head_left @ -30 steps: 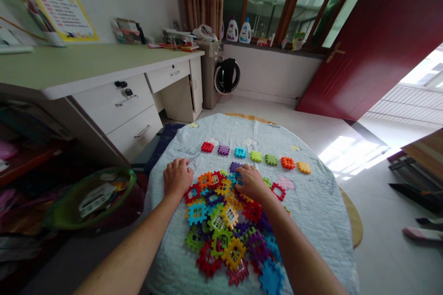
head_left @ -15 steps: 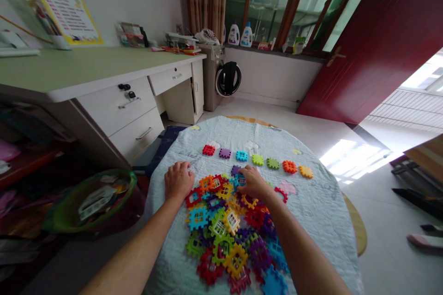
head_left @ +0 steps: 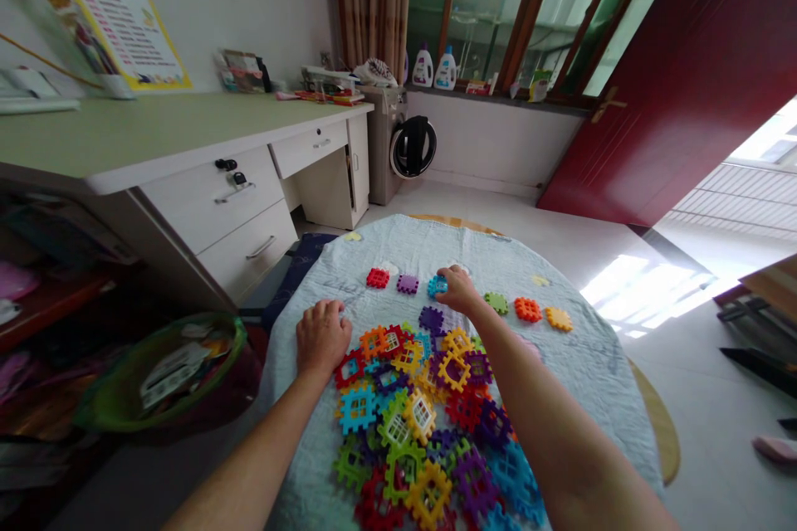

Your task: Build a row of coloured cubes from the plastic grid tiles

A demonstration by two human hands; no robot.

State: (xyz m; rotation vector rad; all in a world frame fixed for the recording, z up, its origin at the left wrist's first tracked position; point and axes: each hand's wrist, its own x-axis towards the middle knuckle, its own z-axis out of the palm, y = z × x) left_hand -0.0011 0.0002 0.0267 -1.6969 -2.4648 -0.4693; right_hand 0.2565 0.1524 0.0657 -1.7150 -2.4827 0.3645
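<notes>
Six tiles show in the row along the far side of the cloth-covered worktop [head_left: 585, 411], and the right hand [head_left: 462, 290] has just come up to it from the pile [head_left: 398, 423]. Half a second ago that hand was over the pile's top edge, at a light blue windowed piece; now it is at 1 o'clock from the pile's middle, its fingers closed on the left-hand side around the blue tile [head_left: 437, 286]. That piece no longer shows where the hand was, so I judge it has been carried to the row's blue place; whether one blue piece or two lie under the fingers, I cannot tell.

From the pile, the row runs from the red tile [head_left: 378, 277] at 11 o'clock through the purple tile [head_left: 408, 284] and the blue one, then the green tile [head_left: 496, 303] and orange tile [head_left: 528, 309] to the yellow tile [head_left: 559, 319] at 2 o'clock. The hand hides the spot between blue and green.

A dark purple tile [head_left: 431, 319] at 12 o'clock, uncovered by the move, lies at the pile's edge. The left hand [head_left: 324, 336] stays at 10 o'clock, fingers loosely spread on the cloth, apparently empty, beside a red frame [head_left: 349, 368].
</notes>
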